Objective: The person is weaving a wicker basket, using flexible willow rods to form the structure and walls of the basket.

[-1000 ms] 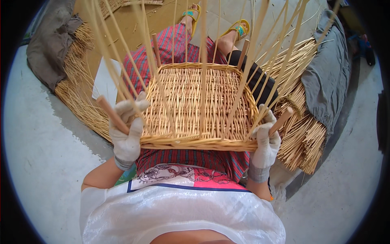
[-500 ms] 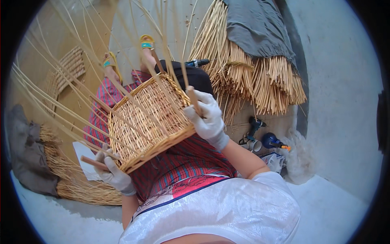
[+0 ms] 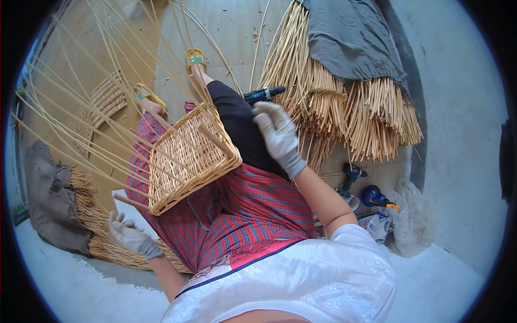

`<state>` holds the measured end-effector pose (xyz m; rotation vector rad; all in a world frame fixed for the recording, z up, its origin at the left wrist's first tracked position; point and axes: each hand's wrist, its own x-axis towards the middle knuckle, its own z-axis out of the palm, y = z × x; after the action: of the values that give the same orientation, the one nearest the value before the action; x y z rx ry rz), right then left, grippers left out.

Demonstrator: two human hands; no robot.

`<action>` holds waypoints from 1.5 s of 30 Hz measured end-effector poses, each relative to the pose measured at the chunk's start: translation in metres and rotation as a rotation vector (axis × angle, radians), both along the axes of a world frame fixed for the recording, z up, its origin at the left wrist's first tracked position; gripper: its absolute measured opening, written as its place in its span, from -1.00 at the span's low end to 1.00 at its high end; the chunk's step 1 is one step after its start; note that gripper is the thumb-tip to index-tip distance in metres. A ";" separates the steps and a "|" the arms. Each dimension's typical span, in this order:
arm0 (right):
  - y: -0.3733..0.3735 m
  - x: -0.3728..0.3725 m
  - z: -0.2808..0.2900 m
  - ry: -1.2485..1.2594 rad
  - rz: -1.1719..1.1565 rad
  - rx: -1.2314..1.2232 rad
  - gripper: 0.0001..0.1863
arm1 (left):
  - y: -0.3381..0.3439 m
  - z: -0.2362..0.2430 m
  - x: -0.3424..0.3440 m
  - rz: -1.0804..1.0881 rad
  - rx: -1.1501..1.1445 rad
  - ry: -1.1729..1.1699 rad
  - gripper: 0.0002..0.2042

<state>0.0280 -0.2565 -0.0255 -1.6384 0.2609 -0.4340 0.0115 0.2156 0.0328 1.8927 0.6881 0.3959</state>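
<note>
A woven wicker basket base with long upright canes rests tilted on my lap, over a striped red cloth. Thick wooden pegs stick up at its near left and right corners. Right of it, my right hand in a white glove is off the basket, fingers stretched and holding nothing. Just beyond its fingertips a cordless drill lies by my dark trouser leg. My left hand, also gloved, hangs apart from the basket's near left corner, empty, its fingers loosely bent and spread.
Bundles of cane lie at the far right under a grey cloth. Another drill, a blue bottle and plastic bags sit at right. More cane lies at left, with woven panels farther off.
Both hands have let go of the basket. It has settled lower on my lap; my right hand has moved up and right toward the drill, my left down and left.
</note>
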 end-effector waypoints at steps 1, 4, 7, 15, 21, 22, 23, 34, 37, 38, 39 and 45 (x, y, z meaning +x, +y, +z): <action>-0.021 0.007 -0.028 0.086 -0.056 0.064 -0.66 | -0.001 0.006 0.000 0.005 0.014 -0.005 -0.52; -0.087 0.027 -0.103 0.586 -0.124 -0.645 -0.52 | -0.020 0.013 0.012 -0.063 0.588 -0.177 -0.51; -0.128 0.046 -0.168 0.675 -0.158 -0.917 -0.44 | -0.108 0.027 0.002 -0.358 0.944 -0.274 -0.44; -0.045 0.087 -0.215 1.131 -0.233 -0.501 -0.17 | -0.138 -0.032 -0.007 -0.770 1.142 -0.128 -0.60; -0.046 0.068 -0.225 1.017 -0.277 -0.451 -0.32 | -0.135 -0.040 -0.005 -0.753 1.157 -0.120 -0.58; -0.050 0.058 -0.217 0.998 -0.207 -0.410 -0.31 | -0.134 -0.041 -0.006 -0.738 1.166 -0.132 -0.58; -0.054 0.037 -0.222 0.959 -0.148 -0.434 -0.28 | -0.136 -0.042 -0.006 -0.736 1.163 -0.146 -0.58; -0.026 -0.109 -0.236 0.988 0.393 -0.773 -0.25 | -0.134 -0.045 -0.004 -0.761 1.200 -0.175 -0.61; -0.029 -0.104 -0.235 1.040 0.457 -0.805 -0.31 | -0.127 -0.047 -0.005 -0.764 1.211 -0.178 -0.62; -0.029 -0.093 -0.227 1.093 0.522 -0.809 -0.33 | -0.127 -0.046 -0.006 -0.756 1.213 -0.160 -0.62; -0.035 -0.075 -0.222 1.219 0.641 -0.701 -0.34 | -0.128 -0.044 -0.005 -0.752 1.219 -0.170 -0.62; -0.090 0.042 -0.194 1.027 0.158 -0.459 -0.63 | -0.136 -0.039 0.000 -0.717 1.166 -0.123 -0.62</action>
<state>0.0695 -0.3463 -0.2194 -2.2057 0.8271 0.5531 0.0112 0.0793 -0.0062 2.9717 -0.4812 0.4734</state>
